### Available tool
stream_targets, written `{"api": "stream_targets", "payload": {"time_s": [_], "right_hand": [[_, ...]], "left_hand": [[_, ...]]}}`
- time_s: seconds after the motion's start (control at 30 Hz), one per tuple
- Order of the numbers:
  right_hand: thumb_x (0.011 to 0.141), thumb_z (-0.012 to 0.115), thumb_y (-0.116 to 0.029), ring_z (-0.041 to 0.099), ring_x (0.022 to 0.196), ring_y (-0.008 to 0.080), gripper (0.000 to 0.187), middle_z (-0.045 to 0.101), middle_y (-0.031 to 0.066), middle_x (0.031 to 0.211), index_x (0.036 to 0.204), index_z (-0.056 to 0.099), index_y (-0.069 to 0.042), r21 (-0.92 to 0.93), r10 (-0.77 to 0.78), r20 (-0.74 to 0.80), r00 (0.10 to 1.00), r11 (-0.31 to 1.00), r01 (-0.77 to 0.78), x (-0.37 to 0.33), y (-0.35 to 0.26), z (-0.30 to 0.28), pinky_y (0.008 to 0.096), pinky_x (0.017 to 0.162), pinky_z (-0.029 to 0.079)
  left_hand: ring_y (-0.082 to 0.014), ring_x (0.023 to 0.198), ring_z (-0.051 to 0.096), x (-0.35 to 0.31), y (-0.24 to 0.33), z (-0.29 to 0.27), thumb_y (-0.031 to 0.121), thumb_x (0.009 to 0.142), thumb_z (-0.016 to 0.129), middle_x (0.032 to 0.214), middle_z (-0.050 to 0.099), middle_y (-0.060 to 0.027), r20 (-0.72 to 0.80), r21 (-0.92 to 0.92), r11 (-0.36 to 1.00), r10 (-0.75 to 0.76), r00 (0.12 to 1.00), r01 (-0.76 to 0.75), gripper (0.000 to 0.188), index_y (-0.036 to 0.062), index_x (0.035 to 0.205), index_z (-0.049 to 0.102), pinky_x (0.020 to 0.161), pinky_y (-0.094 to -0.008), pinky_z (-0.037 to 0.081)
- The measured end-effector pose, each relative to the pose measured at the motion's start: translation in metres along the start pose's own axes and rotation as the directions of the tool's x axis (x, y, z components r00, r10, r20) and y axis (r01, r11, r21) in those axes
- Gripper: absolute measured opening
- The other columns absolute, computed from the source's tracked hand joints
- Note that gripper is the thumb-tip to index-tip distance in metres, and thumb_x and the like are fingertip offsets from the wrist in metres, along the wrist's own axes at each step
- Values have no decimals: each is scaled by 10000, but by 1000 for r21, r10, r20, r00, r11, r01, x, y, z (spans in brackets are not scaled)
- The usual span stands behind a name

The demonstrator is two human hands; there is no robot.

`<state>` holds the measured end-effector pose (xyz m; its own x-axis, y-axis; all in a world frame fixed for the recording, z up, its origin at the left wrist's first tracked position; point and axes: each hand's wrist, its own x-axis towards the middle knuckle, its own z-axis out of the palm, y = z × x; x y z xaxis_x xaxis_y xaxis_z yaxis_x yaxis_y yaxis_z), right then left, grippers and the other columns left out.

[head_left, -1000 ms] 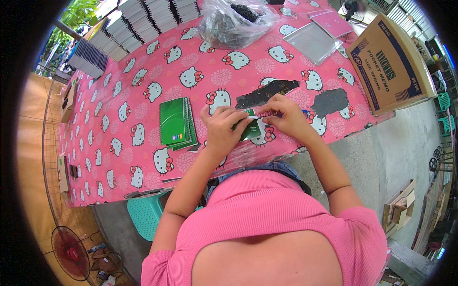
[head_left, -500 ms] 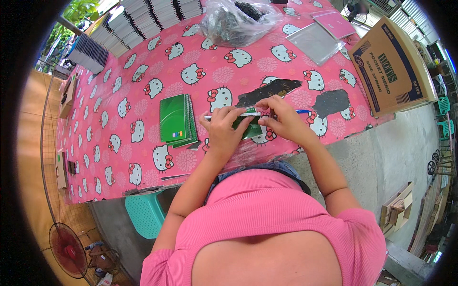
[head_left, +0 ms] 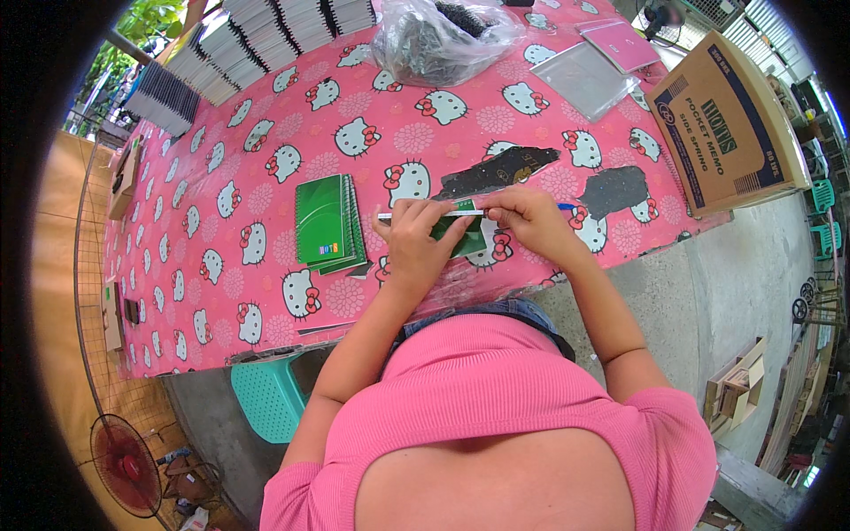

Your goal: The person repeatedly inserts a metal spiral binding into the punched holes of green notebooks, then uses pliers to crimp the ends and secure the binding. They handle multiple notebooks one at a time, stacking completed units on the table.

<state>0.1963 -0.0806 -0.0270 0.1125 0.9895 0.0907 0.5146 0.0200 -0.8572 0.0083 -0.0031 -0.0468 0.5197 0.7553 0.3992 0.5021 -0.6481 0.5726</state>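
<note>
A small green-covered notebook lies turned sideways near the table's front edge, its pale page edge or binding along the far side. My left hand is closed over its left part, thumb and fingers gripping it. At the binding's right end, the fingertips of my right hand are pinched together. Whatever is between them is hidden or too small to make out. Just beyond that hand, the blue tip of something pen-like shows. A small stack of green spiral notebooks rests left of my left hand.
Tall stacks of spiral-bound notebooks stand at the far left. A clear bag of dark coils lies at the back, with a pink notebook and clear plastic sleeve beside it. A cardboard box stands right. Dark torn patches mark the tablecloth.
My right hand's fingers have drawn closer together and come down at the right end of the notebook's binding. My left hand stays nearly still on the notebook.
</note>
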Motion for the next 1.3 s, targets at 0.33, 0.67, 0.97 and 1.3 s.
{"api": "stream_targets", "payload": {"time_s": [0.33, 0.67, 0.97, 1.3], "right_hand": [[836, 648, -138, 611, 814, 331, 135, 561, 97, 886, 943, 592, -77, -363, -189, -131, 973, 923, 131, 1, -18, 18, 447, 643, 493], [791, 699, -177, 595, 869, 338, 209, 558, 103, 904, 916, 576, -64, -372, -106, -48, 993, 925, 80, 3, -19, 23, 445, 661, 494], [794, 686, -166, 592, 818, 327, 178, 556, 106, 855, 872, 576, -49, -366, -272, -82, 959, 903, 225, 6, -24, 18, 434, 625, 488], [810, 655, -102, 583, 758, 347, 107, 571, 137, 795, 826, 599, -12, -405, -216, -155, 964, 904, 138, 8, -22, 29, 428, 645, 464]], "left_hand": [[-170, 957, 570, -3, -3, -2, 289, 756, 752, 924, 675, 25, -9, 36, 999, 40, 999, -39, 222, 157, 927, 700, 940, -588, 243], [-166, 918, 575, -3, -2, -3, 273, 749, 755, 916, 682, 26, -28, 16, 998, 62, 998, -62, 206, 162, 913, 697, 960, -521, 241], [-166, 911, 576, -4, -3, -4, 257, 747, 748, 895, 680, 24, -34, 1, 998, 67, 997, -67, 185, 156, 894, 699, 971, -498, 242], [-167, 903, 572, -2, 0, -3, 259, 751, 749, 888, 679, 27, -45, 6, 997, 76, 996, -75, 172, 159, 882, 701, 971, -478, 249]]}}
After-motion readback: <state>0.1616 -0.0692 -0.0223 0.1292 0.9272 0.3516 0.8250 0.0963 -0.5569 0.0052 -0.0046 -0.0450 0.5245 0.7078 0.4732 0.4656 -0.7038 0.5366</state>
